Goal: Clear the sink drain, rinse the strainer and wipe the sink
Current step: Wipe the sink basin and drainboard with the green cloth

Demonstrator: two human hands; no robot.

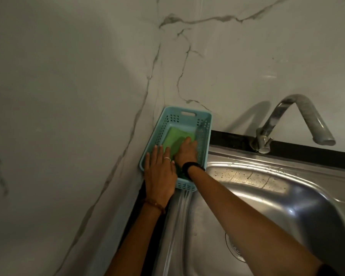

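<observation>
A light blue perforated plastic basket stands in the back left corner of the steel sink's ledge. A green scrub pad lies flat inside it. My right hand reaches into the basket with its fingers on the pad. My left hand rests flat on the basket's near left rim, fingers spread. The sink's round drain shows at the bottom, half hidden behind my right forearm.
A chrome tap rises at the back of the sink, its spout pointing right; no water runs from it. Marble-patterned walls close in on the left and behind. A black strip runs along the sink's back edge.
</observation>
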